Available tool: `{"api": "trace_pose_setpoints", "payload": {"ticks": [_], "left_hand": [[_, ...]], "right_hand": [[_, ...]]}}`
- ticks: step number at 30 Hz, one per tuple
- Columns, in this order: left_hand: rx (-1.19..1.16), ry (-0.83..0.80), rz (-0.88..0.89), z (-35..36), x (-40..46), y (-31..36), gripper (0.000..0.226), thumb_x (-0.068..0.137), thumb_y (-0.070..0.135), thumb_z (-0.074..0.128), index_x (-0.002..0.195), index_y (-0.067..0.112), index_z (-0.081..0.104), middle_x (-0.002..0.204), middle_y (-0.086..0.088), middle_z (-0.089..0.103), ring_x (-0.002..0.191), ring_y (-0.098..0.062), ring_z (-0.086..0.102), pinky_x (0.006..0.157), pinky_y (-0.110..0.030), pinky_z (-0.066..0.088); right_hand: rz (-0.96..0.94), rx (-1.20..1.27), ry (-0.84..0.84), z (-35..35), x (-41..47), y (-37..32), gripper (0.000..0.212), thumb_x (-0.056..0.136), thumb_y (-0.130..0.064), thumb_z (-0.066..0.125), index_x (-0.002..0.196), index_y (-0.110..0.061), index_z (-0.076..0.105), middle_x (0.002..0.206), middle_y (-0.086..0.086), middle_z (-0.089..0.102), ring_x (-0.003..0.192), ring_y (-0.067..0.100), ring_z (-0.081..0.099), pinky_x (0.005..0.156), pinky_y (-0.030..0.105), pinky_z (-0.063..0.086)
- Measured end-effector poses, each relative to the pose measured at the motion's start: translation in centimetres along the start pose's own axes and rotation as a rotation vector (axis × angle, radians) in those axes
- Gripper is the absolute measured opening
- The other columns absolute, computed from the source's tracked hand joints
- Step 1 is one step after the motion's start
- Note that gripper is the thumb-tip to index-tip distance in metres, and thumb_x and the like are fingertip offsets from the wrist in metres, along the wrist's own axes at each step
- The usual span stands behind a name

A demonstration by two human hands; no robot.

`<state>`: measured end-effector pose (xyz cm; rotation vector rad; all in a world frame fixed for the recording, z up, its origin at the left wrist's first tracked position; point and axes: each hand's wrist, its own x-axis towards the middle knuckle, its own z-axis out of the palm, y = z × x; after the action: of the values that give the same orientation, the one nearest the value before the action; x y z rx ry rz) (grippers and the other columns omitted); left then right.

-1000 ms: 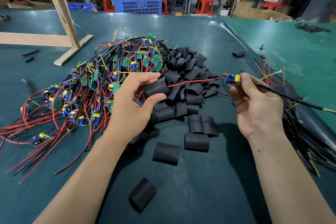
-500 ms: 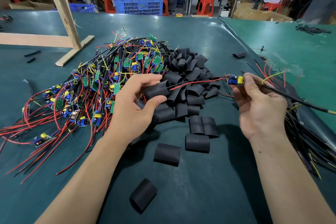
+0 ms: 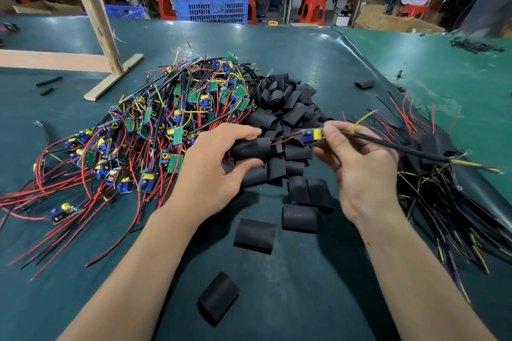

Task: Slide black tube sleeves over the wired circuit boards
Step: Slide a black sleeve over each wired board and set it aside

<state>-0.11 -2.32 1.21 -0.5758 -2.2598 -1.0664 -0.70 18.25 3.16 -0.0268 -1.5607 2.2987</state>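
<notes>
Now my left hand (image 3: 213, 174) fingers grip a black sleeve (image 3: 250, 149), red wire entering it, while my right hand (image 3: 360, 171) fingers pinch the circuit board (image 3: 312, 135) (just right of the sleeve) above the worktop (image 3: 277, 285).

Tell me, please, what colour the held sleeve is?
Black, matte; the sleeve shows best in the head view.

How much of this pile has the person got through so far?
Done: a smaller heap of sleeved boards lies at right. In hand: the left hand holds a black sleeve; the right hand pinches a wired board, its red wire entering the sleeve. Left: the big tangle of bare boards, probably most of the job.
</notes>
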Motion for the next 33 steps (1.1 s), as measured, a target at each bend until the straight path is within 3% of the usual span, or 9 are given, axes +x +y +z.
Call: {"api": "trace_pose_setpoints", "payload": {"ticks": [3,8,12,16,20,23,28,31,33], "left_hand": [[0.106,0.012,0.044,0.2,-0.1,0.6,0.039,0.079,0.019,0.081,0.116,0.021,0.067,0.111,0.023,0.059,0.109,-0.019,0.054,0.093,-0.034,0.046],[0.271,-0.020,0.162,0.3,0.2,0.5,0.039,0.080,0.018,0.078,0.117,0.015,0.066,0.114,0.007,0.069,0.110,-0.004,0.054,0.103,-0.039,0.036],[0.365,-0.079,0.144,0.5,0.2,0.4,0.047,0.080,0.016,0.079,0.123,0.017,0.062,0.114,0.007,0.068,0.107,-0.015,0.062,0.103,-0.046,0.037],[0.181,-0.085,0.070,0.6,0.1,1.0,0.046,0.080,0.011,0.077,0.123,0.019,0.061,0.108,0.009,0.068,0.102,-0.009,0.056,0.096,-0.036,0.042],[-0.010,-0.142,-0.056,0.8,-0.1,1.1,0.043,0.081,0.008,0.078,0.119,0.019,0.062,0.108,0.007,0.066,0.104,-0.014,0.061,0.092,-0.044,0.050],[-0.083,-0.148,-0.111,0.8,0.1,1.2,0.041,0.079,0.009,0.080,0.115,0.019,0.063,0.106,0.009,0.067,0.105,-0.009,0.063,0.093,-0.040,0.052],[0.001,-0.189,-0.100,1.0,-0.1,1.2,0.047,0.078,0.014,0.081,0.120,0.022,0.061,0.104,0.010,0.066,0.103,-0.010,0.063,0.095,-0.037,0.049],[0.073,-0.164,-0.029,1.1,-0.2,1.2,0.045,0.078,0.013,0.081,0.118,0.021,0.062,0.105,0.010,0.066,0.099,-0.004,0.056,0.095,-0.019,0.039],[0.108,-0.156,-0.005,1.2,-0.2,1.3,0.043,0.079,0.012,0.080,0.117,0.020,0.063,0.106,0.010,0.065,0.098,-0.006,0.053,0.090,-0.018,0.037]], "right_hand": [[0.036,-0.024,-0.042,0.8,-0.7,0.7,0.018,0.086,0.004,0.067,0.076,-0.011,0.071,0.070,-0.001,0.072,0.068,0.012,0.070,0.062,0.020,0.056],[0.155,0.008,-0.070,1.3,-1.1,1.1,0.014,0.087,0.006,0.065,0.080,-0.005,0.069,0.071,0.000,0.072,0.070,0.013,0.070,0.064,0.021,0.057],[0.179,-0.038,-0.068,1.2,-1.1,1.2,0.012,0.086,0.006,0.066,0.080,-0.004,0.069,0.068,0.000,0.071,0.069,0.013,0.070,0.064,0.022,0.057],[0.211,-0.064,-0.088,0.9,-0.9,1.2,0.012,0.085,0.005,0.067,0.079,-0.005,0.070,0.069,0.003,0.072,0.065,0.016,0.069,0.063,0.024,0.058],[0.215,-0.063,-0.100,0.7,-0.8,1.1,0.011,0.083,0.003,0.069,0.077,-0.006,0.071,0.070,0.004,0.072,0.065,0.017,0.070,0.062,0.023,0.057],[0.226,-0.027,-0.065,0.8,-0.8,1.1,0.011,0.083,0.005,0.070,0.077,-0.005,0.070,0.069,0.004,0.072,0.066,0.017,0.071,0.063,0.022,0.057],[0.267,-0.068,-0.096,0.9,-1.1,1.2,0.015,0.081,0.006,0.071,0.073,-0.007,0.071,0.069,0.006,0.072,0.067,0.017,0.071,0.062,0.022,0.057],[0.174,-0.235,-0.120,1.1,-1.4,1.4,0.015,0.082,0.006,0.072,0.075,-0.008,0.071,0.067,0.006,0.072,0.065,0.017,0.071,0.062,0.021,0.056],[0.173,-0.263,-0.124,1.2,-1.5,1.6,0.012,0.082,0.004,0.073,0.076,-0.005,0.070,0.066,0.007,0.072,0.062,0.017,0.069,0.060,0.021,0.055]]}}
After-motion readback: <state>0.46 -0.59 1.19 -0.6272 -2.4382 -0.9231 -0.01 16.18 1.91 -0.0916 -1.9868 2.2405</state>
